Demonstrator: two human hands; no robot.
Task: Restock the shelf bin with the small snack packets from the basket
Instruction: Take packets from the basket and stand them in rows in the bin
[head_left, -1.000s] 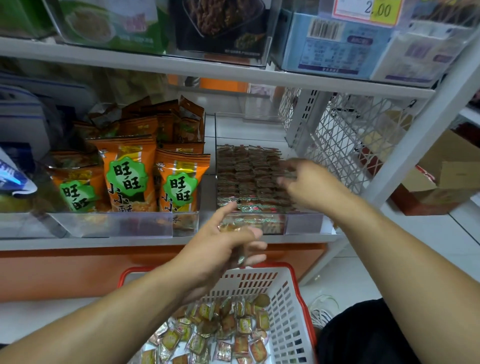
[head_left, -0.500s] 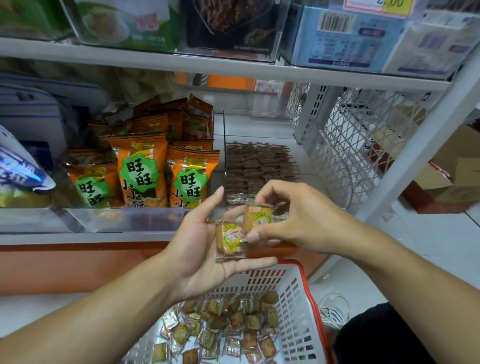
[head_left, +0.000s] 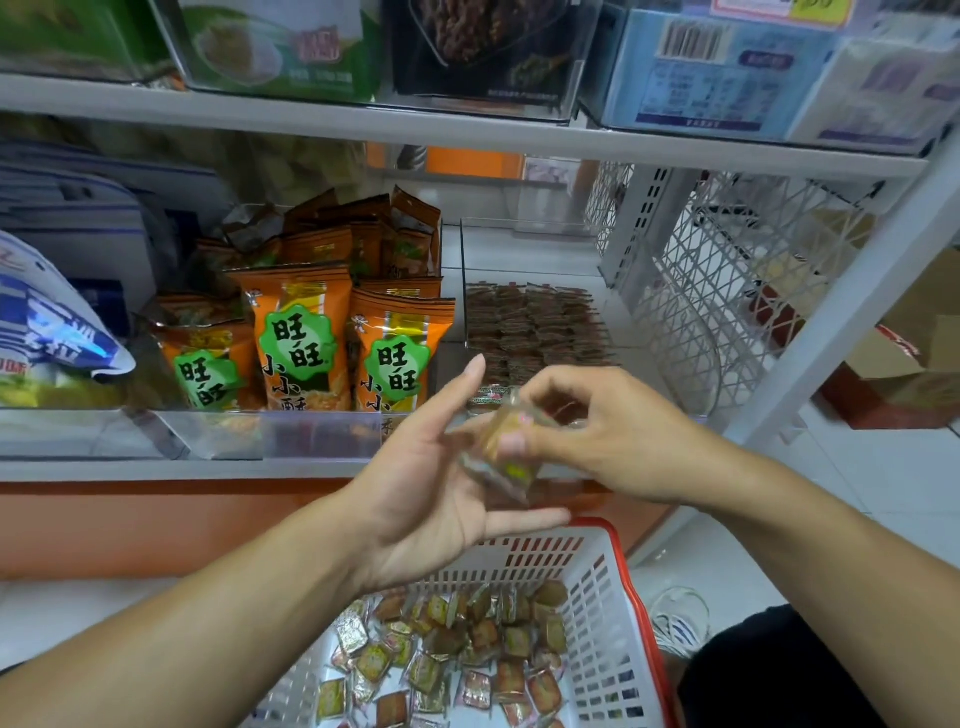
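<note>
Head view: white shelf (head_left: 467, 137), orange bags (head_left: 296, 332), tiled floor (head_left: 883, 467).

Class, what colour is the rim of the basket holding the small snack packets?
Red, on a white slotted basket; clearest in the head view.

shop; retail shelving (head_left: 467, 137) w/ bagged snacks (head_left: 298, 338); price tag (head_left: 782, 10); shopping basket (head_left: 618, 597)

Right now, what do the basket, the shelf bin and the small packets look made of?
Basket: white moulded plastic, matte, judging by its slotted walls and red rim. Shelf bin: clear rigid plastic, probably acrylic; the packet rows show through its walls. Small packets: glossy thin film, seemingly plastic; they glint and crinkle. The one pinched by the right hand over the open left hand is blurred.
</note>
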